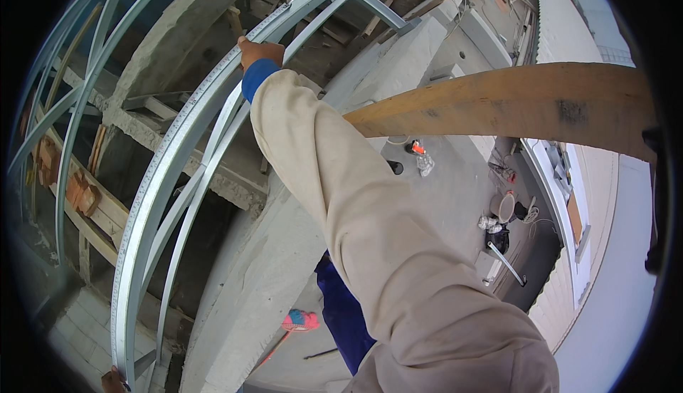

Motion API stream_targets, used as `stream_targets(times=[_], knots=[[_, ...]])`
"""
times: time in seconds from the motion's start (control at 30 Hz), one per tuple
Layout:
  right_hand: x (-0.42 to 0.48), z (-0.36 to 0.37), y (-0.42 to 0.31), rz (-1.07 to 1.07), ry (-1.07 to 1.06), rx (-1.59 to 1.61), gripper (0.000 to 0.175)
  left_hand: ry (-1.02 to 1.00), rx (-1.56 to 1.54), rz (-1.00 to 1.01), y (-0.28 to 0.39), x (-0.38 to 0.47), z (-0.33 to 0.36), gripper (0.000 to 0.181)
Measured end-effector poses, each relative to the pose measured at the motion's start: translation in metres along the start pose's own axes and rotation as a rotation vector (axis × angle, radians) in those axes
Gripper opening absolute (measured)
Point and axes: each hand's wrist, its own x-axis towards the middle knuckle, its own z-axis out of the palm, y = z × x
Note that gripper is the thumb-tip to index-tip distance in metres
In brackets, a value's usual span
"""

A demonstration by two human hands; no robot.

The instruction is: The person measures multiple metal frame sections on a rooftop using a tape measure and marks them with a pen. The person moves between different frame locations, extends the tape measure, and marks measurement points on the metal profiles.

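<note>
A graduated measuring tape (176,126) lies along the outer edge of a galvanized steel channel (160,185), which looks bowed across the left of the view. On the upper part of both, my right hand (260,54) is closed, its thumb against the tape. Its beige sleeve with a blue cuff crosses the middle of the view. The upper end of the tape shows a small dark tip just beyond this hand. At the bottom left, my left hand (112,380) touches the channel's lower end; the frame's edge cuts it off, so its grip is unclear.
More steel channels (187,222) cross below and at far left, over concrete beams (155,56) and dark gaps. A wooden beam (507,102) juts in from the right. Bricks (82,194) rest on planks at left. A bucket (502,206), bags and cable lie on the floor beyond the concrete ledge (267,281).
</note>
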Motion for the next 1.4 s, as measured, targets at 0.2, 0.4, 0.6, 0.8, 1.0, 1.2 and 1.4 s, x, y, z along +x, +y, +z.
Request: stream_targets(times=[0.2,0.4,0.6,0.8,1.0,1.2,1.4], knots=[[0.0,0.003,0.0,-0.043,0.102,-0.01,0.048,-0.047,0.005,0.016,-0.012,0.003,-0.006,0.061],[0.003,-0.01,-0.004,0.067,-0.057,0.129,0.045,-0.09,0.058,-0.045,0.007,-0.005,-0.015,0.059],[0.025,-0.02,-0.012,0.077,-0.247,0.196,0.037,-0.021,-0.042,-0.193,0.058,-0.041,-0.021,0.054],[0.1,-0.031,-0.009,0.062,-0.269,0.118,0.04,-0.085,0.003,-0.436,0.107,-0.05,-0.037,0.053],[0.158,-0.037,-0.007,0.101,-0.374,0.103,0.036,-0.116,-0.025,-0.507,0.089,-0.067,-0.041,0.061],[0.159,-0.043,-0.008,0.104,-0.414,0.111,0.039,0.053,0.118,-0.654,0.065,-0.084,-0.034,0.064],[0.148,-0.042,-0.009,0.038,-0.489,0.105,0.041,0.013,0.102,-0.73,0.057,-0.085,-0.031,0.063]])
